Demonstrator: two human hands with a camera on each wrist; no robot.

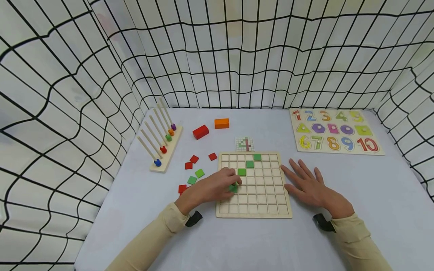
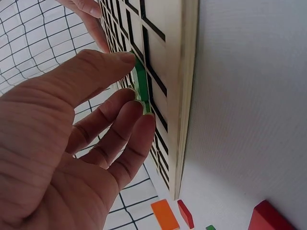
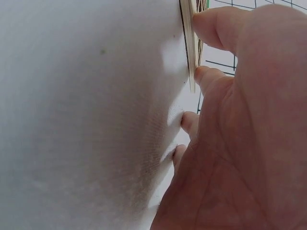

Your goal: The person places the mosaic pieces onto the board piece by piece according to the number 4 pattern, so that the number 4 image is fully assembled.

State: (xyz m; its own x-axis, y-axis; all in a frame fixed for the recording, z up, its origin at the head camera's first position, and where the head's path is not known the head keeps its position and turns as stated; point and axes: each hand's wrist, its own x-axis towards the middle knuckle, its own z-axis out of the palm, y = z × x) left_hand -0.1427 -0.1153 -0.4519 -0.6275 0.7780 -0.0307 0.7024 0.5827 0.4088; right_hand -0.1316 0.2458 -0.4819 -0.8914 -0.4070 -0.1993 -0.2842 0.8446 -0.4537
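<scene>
Left hand [image 1: 220, 184]: fingers bent, thumb and fingertips pinching a green tile [image 1: 233, 188] at the left part of a wooden grid board [image 1: 252, 190]. In the left wrist view a further green sliver [image 2: 147, 107] showed between the fingers; whether it was the same tile or another could not be told, nor whether the tile lay fully seated. Principal risk: a tilted tile might have caught on a cell ridge, or slipped into a neighbouring cell if the pinch loosened unevenly. Right hand [image 1: 310, 188]: fingers spread, nothing grasped, thumb and index fingertip against the board's right edge. Risk: a light touch might have let the board slide under a sideways push. On the board: three green tiles [image 1: 249, 164] in a diagonal, liable to be knocked by the left knuckles. Left of the board: loose red tiles [image 1: 194, 159] and loose green tiles [image 1: 199, 173], one red partly hidden by the left wrist and apt to be swept aside. Beyond the board's far edge: a pattern card [image 1: 244, 144], easily nudged. Farther out on the white desk [image 1: 254, 244]: red block [image 1: 200, 132], orange block [image 1: 222, 123], peg rack [image 1: 173, 148], number puzzle [image 1: 335, 131], all well apart from the hands.
</scene>
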